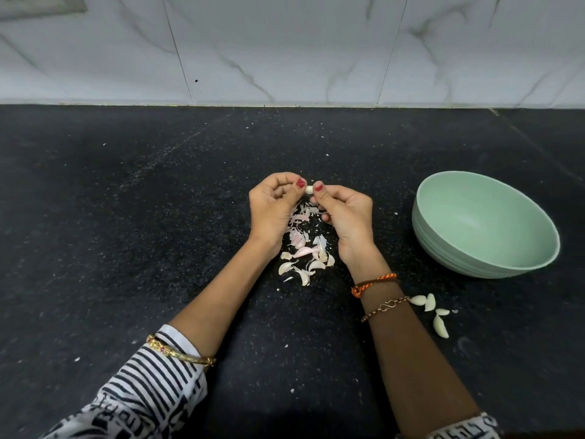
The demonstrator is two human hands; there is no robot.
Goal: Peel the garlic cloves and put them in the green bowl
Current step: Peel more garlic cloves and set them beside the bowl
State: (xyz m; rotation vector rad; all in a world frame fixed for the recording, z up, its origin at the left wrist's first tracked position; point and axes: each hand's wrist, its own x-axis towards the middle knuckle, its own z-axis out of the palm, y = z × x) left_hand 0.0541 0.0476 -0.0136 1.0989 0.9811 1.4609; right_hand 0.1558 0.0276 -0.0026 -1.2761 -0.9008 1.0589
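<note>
Head view: both hands [311,210] pinch garlic clove [309,189]; no legible writing.

Both forearms reach forward and angle inward, so the hands meet at the middle. The left hand [273,206] and right hand [345,213] are raised with palms turned toward the person, fingers curled. The thumbs, nails painted red, point at each other and form a pinching grip between both hands.
</note>
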